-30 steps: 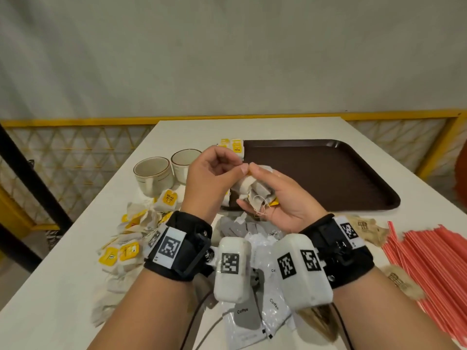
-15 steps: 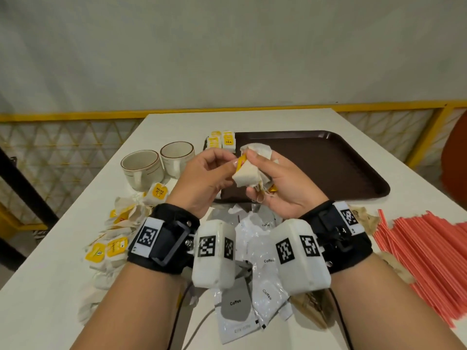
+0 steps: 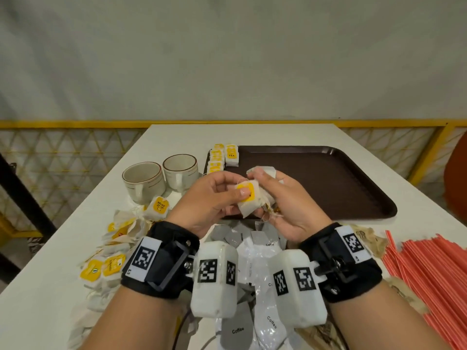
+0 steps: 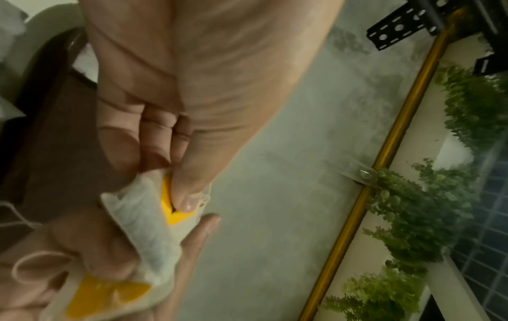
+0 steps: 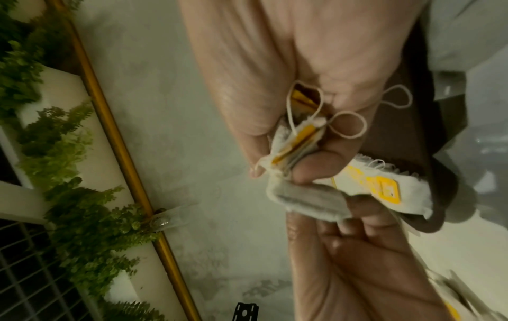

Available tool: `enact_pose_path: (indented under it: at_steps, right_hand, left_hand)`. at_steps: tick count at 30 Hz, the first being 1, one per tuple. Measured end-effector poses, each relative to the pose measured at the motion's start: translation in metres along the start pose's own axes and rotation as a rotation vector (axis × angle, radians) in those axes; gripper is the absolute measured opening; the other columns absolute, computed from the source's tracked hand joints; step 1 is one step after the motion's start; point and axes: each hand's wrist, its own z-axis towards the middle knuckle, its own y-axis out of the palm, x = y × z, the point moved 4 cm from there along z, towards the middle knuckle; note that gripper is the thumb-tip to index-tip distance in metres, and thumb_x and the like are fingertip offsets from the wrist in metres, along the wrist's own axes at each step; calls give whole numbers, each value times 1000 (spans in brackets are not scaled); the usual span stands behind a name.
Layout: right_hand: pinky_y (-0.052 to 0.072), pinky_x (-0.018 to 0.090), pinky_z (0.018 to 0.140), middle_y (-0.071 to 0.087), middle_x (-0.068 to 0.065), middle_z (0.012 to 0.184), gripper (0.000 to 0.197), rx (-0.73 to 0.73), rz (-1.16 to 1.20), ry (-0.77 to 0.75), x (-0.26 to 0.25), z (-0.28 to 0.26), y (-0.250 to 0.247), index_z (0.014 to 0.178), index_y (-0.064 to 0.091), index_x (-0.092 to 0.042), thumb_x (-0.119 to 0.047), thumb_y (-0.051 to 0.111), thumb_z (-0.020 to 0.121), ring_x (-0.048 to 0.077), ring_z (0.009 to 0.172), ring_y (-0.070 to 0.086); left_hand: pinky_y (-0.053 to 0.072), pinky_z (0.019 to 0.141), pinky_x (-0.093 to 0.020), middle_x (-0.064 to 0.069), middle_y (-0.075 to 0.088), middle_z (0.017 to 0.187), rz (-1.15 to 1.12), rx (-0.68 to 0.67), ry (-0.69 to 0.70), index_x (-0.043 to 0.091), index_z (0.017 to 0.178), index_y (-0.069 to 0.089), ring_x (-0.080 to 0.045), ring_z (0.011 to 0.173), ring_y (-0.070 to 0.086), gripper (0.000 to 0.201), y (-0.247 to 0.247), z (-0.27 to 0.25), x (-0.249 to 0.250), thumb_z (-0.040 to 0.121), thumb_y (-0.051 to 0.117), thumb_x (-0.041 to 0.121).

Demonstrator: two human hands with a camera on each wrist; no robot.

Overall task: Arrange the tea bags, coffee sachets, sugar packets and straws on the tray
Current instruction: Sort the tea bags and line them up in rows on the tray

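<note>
My left hand (image 3: 214, 198) pinched a tea bag (image 3: 249, 198) at mid-frame; my right hand (image 3: 285, 205) gripped a bunch of them. The tray (image 3: 328, 183) held tea bags (image 3: 223, 157) in its upper-left corner.

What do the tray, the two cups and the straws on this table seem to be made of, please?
The tray looks like dark brown moulded plastic, matt, with a rounded raised rim. The two cups seem glazed ceramic: cream, glossy, thick-walled, with a thin brown line at the lip. The straws are red-orange and thin; plastic or paper cannot be told from here.
</note>
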Motion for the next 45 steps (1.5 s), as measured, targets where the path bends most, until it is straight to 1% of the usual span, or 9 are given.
enact_pose_path:
  at_steps: [9, 12, 15, 20, 24, 29, 36, 40, 45]
  right_hand:
    - [38, 17, 37, 64, 6, 81, 17, -58, -162, 96, -9, 0, -14, 104, 64, -7, -18, 60, 92, 7, 46, 52]
    - [39, 19, 37, 63, 6, 77, 19, -86, -297, 117, -3, -5, -17, 105, 62, -4, -17, 60, 92, 9, 47, 51]
    - [40, 20, 36, 63, 7, 73, 11, -156, -364, 153, -1, -11, -14, 91, 60, -7, -17, 60, 92, 10, 46, 51]
    - [44, 20, 41, 63, 7, 74, 13, -225, -373, 162, 4, -15, -7, 91, 63, -9, -21, 64, 89, 9, 49, 56]
    - [49, 16, 52, 68, 2, 74, 14, -280, -312, 137, 3, -18, -4, 97, 65, -3, -11, 65, 86, 6, 60, 63]
    - [47, 10, 58, 71, -1, 81, 16, -336, -391, 66, -2, -22, -1, 100, 67, 3, -2, 65, 85, 2, 68, 64]
    - [47, 12, 49, 69, 5, 75, 15, -266, -287, 82, 0, -21, 1, 103, 64, 3, 0, 57, 90, 3, 52, 62]
    - [44, 15, 43, 63, 1, 66, 7, -178, -368, 92, -1, -17, -6, 87, 63, -7, -10, 68, 83, 4, 48, 57]
    - [42, 16, 46, 62, -6, 63, 15, 47, -343, -130, -15, -11, -20, 94, 71, -10, -17, 72, 81, 3, 48, 52]
  left_hand:
    - [56, 56, -26, -6, 68, 77, 116, 213, 101, 12, 90, 61, -15, 66, 68, 16, -35, 4, 19, 87, 61, -4]
    - [53, 57, -23, -1, 64, 73, 249, 227, 127, 14, 77, 60, -14, 70, 65, 26, -34, 2, 6, 87, 57, -10]
    - [54, 67, -21, 3, 68, 72, 354, 185, 139, 21, 62, 70, -12, 75, 64, 43, -27, 0, -4, 86, 56, -11]
    - [52, 84, -26, 4, 73, 92, 516, 63, 172, 26, 85, 76, -15, 91, 67, 29, -13, -3, -8, 88, 61, 2]
    - [51, 81, -26, 6, 73, 92, 456, 77, 168, 22, 90, 76, -10, 89, 67, 11, -8, -7, -4, 83, 70, 16]
    - [54, 81, -31, 1, 74, 94, 417, 9, 136, 20, 93, 76, -17, 87, 68, 18, -9, -7, -4, 75, 75, 21]
    - [47, 68, -20, 8, 72, 77, 427, 143, 152, 22, 83, 74, -3, 69, 62, 17, -18, -3, -7, 90, 62, 13]
    - [41, 63, -14, 16, 65, 68, 440, 249, 201, 21, 82, 70, 5, 59, 55, 16, -25, -1, -5, 91, 60, 14]
    - [44, 67, -17, 11, 66, 75, 599, 231, 240, 25, 80, 69, 2, 67, 56, 17, -27, -2, -1, 90, 61, 16]
